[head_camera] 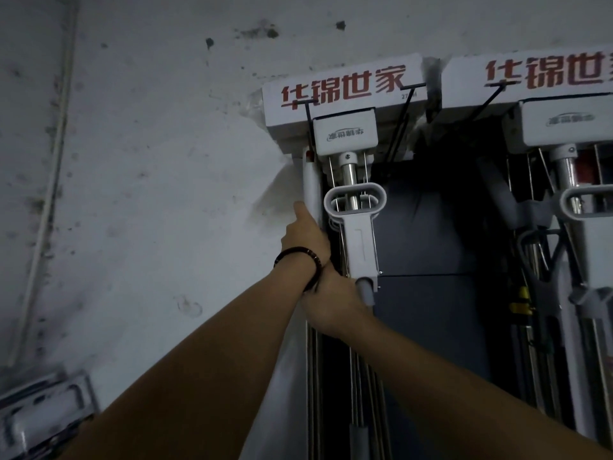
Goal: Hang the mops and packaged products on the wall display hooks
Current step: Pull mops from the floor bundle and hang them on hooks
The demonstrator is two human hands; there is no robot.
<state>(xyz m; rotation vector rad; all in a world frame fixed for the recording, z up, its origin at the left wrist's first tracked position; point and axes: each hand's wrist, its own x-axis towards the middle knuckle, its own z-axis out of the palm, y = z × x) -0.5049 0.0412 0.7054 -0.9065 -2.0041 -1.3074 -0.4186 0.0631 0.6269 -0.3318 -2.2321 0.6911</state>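
Note:
A white sponge mop (345, 127) with red characters on its head hangs head-up against the wall, between two black wire hooks (309, 109). My left hand (306, 237), a dark bracelet on its wrist, holds the mop's left white edge; the thumb points up along it and the fingers are hidden behind. Just below, my right hand (331, 303) grips the mop's pole under the white squeeze handle (360, 240), beside a grey tube end. A second, similar mop (560, 127) hangs to the right.
A dark panel (428, 234) lies behind the mops. More poles and a yellow-banded one (522, 302) hang at the right. Packaged goods (43, 413) lie at the bottom left. A thin white pipe (49, 207) runs down the stained wall.

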